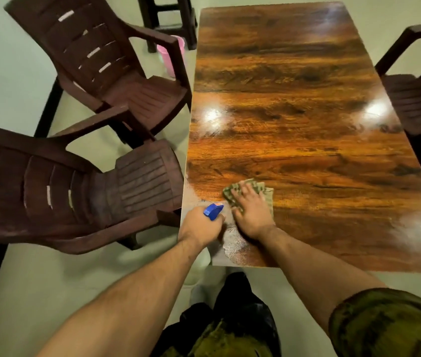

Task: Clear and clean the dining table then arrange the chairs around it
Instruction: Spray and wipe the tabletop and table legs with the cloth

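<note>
1. Pressing down with spread fingers (246, 192), held the cloth (268, 198) flat under the right hand (252, 215) by the table's (294, 99) near-left corner.
2. Gripped the spray bottle (213, 210) in the curled left hand (199, 228), just beside the cloth.

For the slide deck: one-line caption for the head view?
Person's right hand presses a green patterned cloth on the glossy wooden table while the left hand grips a blue-topped spray bottle.
</note>
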